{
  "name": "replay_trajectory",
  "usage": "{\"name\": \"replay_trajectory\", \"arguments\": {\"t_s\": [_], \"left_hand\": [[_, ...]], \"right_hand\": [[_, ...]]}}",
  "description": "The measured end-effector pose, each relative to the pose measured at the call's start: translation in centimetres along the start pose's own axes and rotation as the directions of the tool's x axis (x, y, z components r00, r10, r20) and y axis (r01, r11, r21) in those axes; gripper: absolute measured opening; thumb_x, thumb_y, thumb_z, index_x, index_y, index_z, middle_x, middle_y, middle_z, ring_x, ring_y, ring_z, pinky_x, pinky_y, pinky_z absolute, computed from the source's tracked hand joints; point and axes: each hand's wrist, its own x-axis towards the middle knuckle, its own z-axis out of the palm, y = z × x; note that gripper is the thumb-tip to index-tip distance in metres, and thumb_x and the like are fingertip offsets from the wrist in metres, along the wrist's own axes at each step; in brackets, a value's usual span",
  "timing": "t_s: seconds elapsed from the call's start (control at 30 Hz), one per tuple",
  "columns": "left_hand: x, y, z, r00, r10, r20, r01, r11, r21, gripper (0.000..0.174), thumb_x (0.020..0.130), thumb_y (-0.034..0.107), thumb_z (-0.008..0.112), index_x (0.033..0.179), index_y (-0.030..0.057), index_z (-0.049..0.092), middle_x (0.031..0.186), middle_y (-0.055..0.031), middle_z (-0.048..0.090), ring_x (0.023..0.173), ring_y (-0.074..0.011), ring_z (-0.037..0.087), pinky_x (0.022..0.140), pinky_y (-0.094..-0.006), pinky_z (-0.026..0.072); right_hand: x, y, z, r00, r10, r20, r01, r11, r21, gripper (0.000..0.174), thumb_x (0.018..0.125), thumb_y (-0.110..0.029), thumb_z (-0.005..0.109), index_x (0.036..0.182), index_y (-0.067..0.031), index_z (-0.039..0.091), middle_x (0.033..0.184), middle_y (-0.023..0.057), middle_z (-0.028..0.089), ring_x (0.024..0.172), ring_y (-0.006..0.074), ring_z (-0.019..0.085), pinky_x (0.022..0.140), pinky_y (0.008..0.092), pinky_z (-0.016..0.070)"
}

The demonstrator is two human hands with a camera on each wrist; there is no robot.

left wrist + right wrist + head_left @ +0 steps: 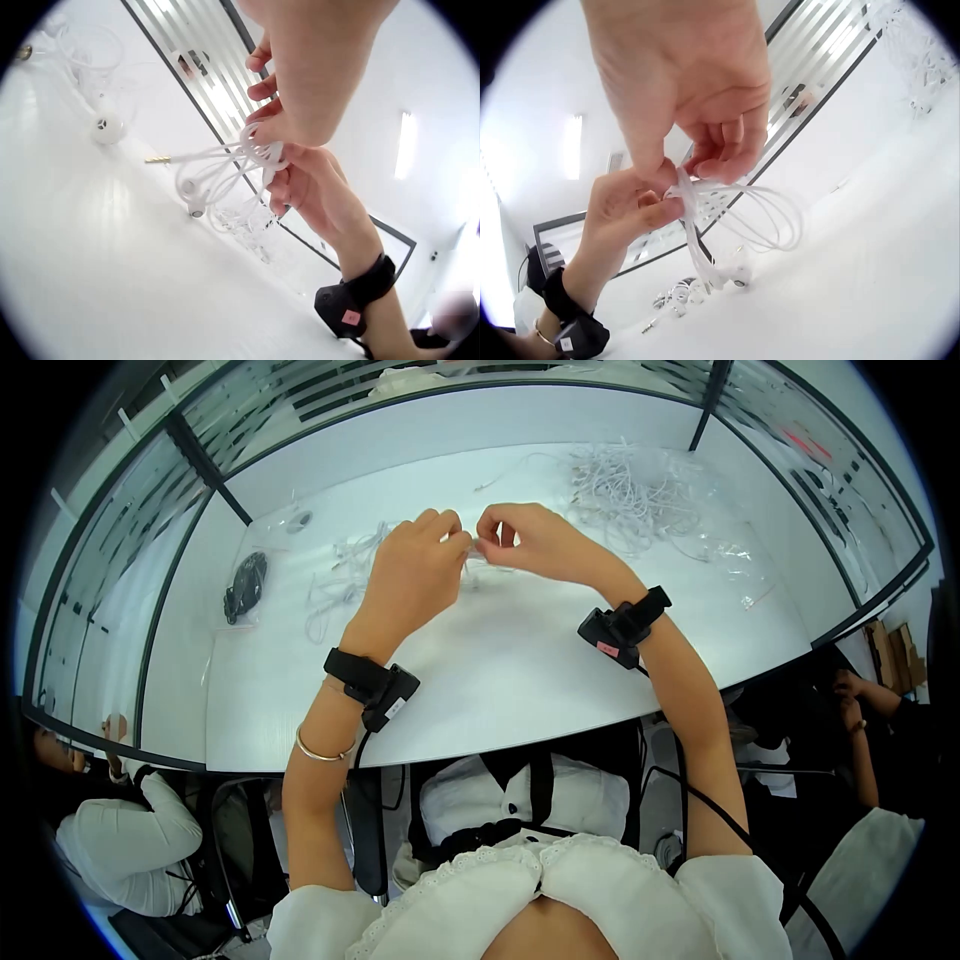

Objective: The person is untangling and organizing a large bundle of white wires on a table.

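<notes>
A looped bundle of white wired earphones (217, 176) hangs between my hands over the white table (480, 670). My left hand (415, 570) pinches the bundle between thumb and fingers. From the other side my right hand (545, 545) pinches the same gathered cable, its fingertips right against the left ones. In the left wrist view, a gold plug (158, 160) sticks out and an earbud (196, 211) dangles below. The right wrist view has the cable loops (780, 221) spreading out past the right fingers. In the head view the hands mostly hide the bundle.
More white earphones (338, 585) lie left of my hands. A large tangle of white cables (625, 490) sits at the back right, beside clear plastic bags (735, 565). At the left lies a bagged black bundle (245, 588). Partition walls (450, 425) border the table; other people sit either side.
</notes>
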Motion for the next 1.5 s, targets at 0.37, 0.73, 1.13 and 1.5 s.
{"name": "replay_trajectory", "arguments": {"t_s": [0.37,0.73,1.13,1.5], "left_hand": [[0.2,-0.7,1.3,0.758,-0.566,0.324,0.441,0.079,-0.894,0.014,0.090,0.015,0.066,0.093,0.0014,0.063,0.090,-0.0034,0.064,0.076,-0.0109,0.058,0.065,-0.0273,0.0466],[0.6,0.1,0.2,0.914,-0.399,0.073,0.362,0.723,-0.589,0.009,0.087,0.002,0.063,0.091,-0.0025,0.057,0.097,-0.0033,0.052,0.080,-0.0137,0.056,0.072,-0.0282,0.0497],[-0.5,-1.4,1.9,0.641,-0.570,0.513,0.301,-0.428,-0.852,0.018,0.096,0.013,0.058,0.103,-0.0034,0.061,0.101,-0.0059,0.063,0.091,-0.0130,0.063,0.086,-0.0243,0.0540],[-0.7,-0.9,2.6,0.583,-0.605,0.543,0.272,-0.484,-0.832,0.005,0.091,0.005,0.061,0.092,0.0003,0.060,0.096,-0.0083,0.065,0.087,-0.0139,0.065,0.084,-0.0233,0.0548]], "right_hand": [[0.6,1.4,-1.8,0.990,0.077,-0.120,-0.054,0.982,0.183,0.019,0.086,-0.025,0.063,0.086,-0.0057,0.060,0.071,0.0012,0.056,0.066,0.0090,0.051,0.058,0.0251,0.0412],[0.4,0.5,-1.5,0.957,-0.077,-0.279,0.129,0.977,0.171,0.019,0.083,-0.009,0.065,0.080,-0.0049,0.047,0.073,0.0013,0.053,0.067,0.0110,0.047,0.061,0.0268,0.0400],[0.3,2.1,-3.4,0.949,0.252,-0.188,0.011,0.572,0.820,0.033,0.089,-0.017,0.059,0.116,-0.0044,0.046,0.089,0.0048,0.059,0.068,0.0082,0.051,0.062,0.0242,0.0434],[-0.1,1.1,-6.6,0.853,0.282,-0.438,0.363,0.282,0.888,0.043,0.090,-0.012,0.059,0.128,-0.0061,0.039,0.091,0.0031,0.056,0.067,0.0086,0.046,0.064,0.0231,0.0400]]}}
